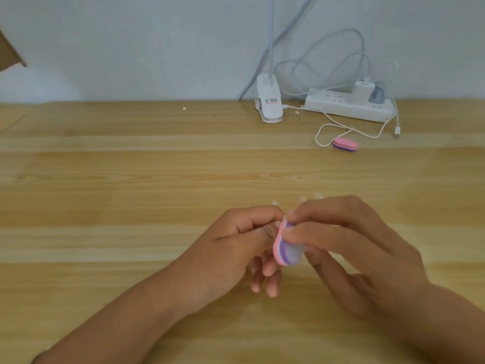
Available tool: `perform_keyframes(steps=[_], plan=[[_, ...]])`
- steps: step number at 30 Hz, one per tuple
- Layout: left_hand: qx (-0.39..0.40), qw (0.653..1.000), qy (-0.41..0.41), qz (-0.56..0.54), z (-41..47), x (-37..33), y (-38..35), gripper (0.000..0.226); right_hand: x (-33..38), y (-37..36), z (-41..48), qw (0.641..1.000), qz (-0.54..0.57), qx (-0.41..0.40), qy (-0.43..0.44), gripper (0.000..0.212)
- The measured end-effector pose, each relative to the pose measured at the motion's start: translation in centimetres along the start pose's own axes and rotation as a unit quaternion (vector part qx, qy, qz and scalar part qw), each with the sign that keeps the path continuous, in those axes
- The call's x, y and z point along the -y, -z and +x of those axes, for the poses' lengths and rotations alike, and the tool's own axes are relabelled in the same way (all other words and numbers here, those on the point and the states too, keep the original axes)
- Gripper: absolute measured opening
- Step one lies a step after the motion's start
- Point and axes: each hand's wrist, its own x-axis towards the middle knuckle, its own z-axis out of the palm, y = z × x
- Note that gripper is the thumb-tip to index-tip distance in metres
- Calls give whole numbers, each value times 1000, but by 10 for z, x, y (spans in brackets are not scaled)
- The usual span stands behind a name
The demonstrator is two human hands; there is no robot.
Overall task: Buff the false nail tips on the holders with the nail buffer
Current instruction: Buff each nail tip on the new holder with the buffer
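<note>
My right hand (349, 248) pinches the nail buffer (287, 249) between thumb and forefinger at its upper end, so the pink, white and purple block hangs nearly upright above the table (131, 179). My left hand (236, 248) has thumb and forefinger pressed together right against the buffer's pink edge. Whatever sits between them is covered by the fingertips and the block, and I cannot tell whether a false nail tip is there. Its other fingers hang loosely curled below, blurred. Just beyond both hands lie three pale specks (303, 198), too smeared to make out. A second buffer (345, 145) lies flat well apart, far right, beside a white cable (321, 135) near the power strip (349, 106) and a clip lamp base (269, 103).
</note>
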Motion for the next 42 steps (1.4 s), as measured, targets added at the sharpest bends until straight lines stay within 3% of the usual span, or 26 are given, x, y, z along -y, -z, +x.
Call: perform_keyframes(steps=[5,9,13,17,21,28,38,42], plan=[[20,1000,5,-19,0,-1,-1,26,-11,5,1,999,-7,-2,-42,28],[18,999,7,-37,-1,1,1,28,-3,-1,-3,1000,-10,-2,-3,28],[20,998,-34,-46,-2,-3,6,26,-28,6,-3,994,-74,-2,-84,25],[-167,969,-157,88,1,-2,16,21,-35,8,-4,990,-93,2,-110,23],[-299,906,-140,266,9,9,22,6,-32,4,-4,990,-109,14,-91,24],[-262,933,-75,235,20,21,21,14,-31,0,-3,992,-90,26,-89,25],[-285,897,-58,332,21,20,19,10,-34,-1,-5,992,-81,47,-82,26],[-273,884,-40,378,21,19,18,20,-35,-1,-5,988,-102,35,-111,26]])
